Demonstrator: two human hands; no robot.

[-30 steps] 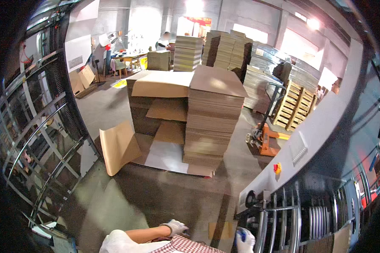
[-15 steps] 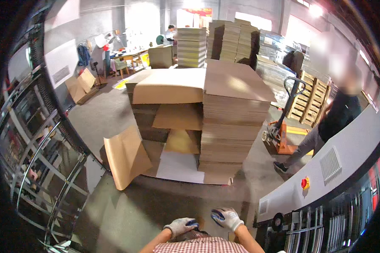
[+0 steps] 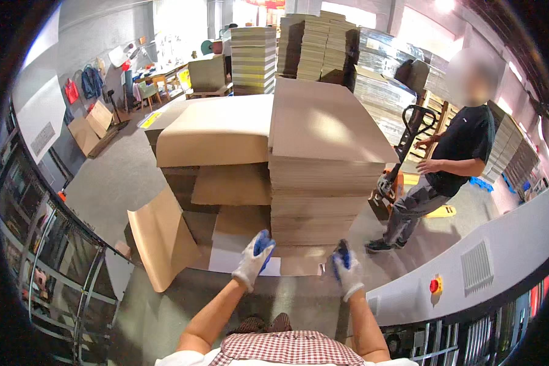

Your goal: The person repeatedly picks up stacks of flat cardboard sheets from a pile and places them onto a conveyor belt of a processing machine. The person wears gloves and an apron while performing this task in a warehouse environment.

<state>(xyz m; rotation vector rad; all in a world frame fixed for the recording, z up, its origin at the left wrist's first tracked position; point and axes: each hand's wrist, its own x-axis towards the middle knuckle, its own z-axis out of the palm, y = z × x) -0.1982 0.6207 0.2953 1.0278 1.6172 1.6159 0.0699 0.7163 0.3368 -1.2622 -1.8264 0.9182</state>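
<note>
My left hand (image 3: 254, 260), in a white knit glove with a blue palm, reaches forward with its fingers stretched out and nothing in it. My right hand (image 3: 348, 271), gloved alike, is also open and holds nothing. The palms face each other, wide apart. Ahead of them rises a tall stack of flat brown cardboard sheets (image 3: 311, 189), nearest to both hands; I cannot tell whether they touch it. Left of it, a curved cardboard sheet (image 3: 216, 134) droops over a lower pile. Another curled sheet (image 3: 161, 241) leans near the floor at the left.
A person (image 3: 457, 152) in a dark shirt stands at the right beside a pallet jack (image 3: 409, 137). A grey machine panel (image 3: 470, 262) with a red button (image 3: 435, 285) runs along my right. Metal machine framing (image 3: 61, 274) borders my left. More sheet stacks (image 3: 253, 61) stand behind.
Both hands have moved forward and apart from close to my body. The view has come closer to the stack. The person at the right has moved nearer the pallet jack, arms now raised.
</note>
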